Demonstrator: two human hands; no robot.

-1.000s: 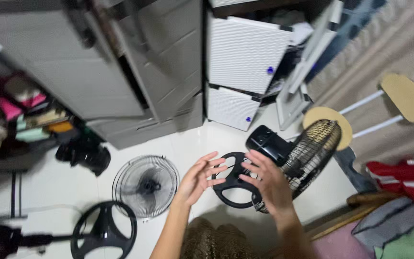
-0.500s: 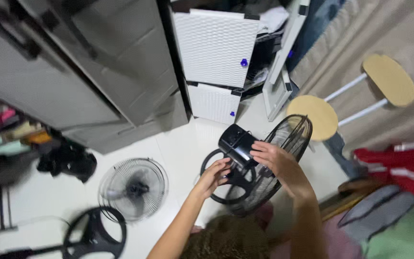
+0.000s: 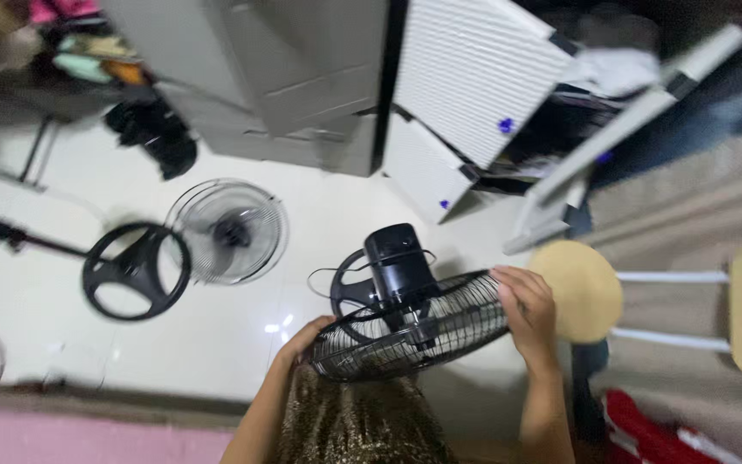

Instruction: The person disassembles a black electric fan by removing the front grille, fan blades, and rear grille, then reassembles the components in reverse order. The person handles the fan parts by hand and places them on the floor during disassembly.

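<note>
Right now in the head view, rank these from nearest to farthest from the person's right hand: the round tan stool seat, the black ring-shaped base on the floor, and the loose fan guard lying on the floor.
1. Round tan stool seat: just right of the right hand, almost touching it in the picture.
2. Loose fan guard: on the white floor, well to the left.
3. Black ring-shaped base: farther left still, beside the guard.

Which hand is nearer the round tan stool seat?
Right. The right hand grips the fan grille rim beside the stool seat; the left hand holds the opposite rim.

Even indoor light, a small glare on the glossy white floor (image 3: 281, 325), edges smeared by motion blur.
</note>
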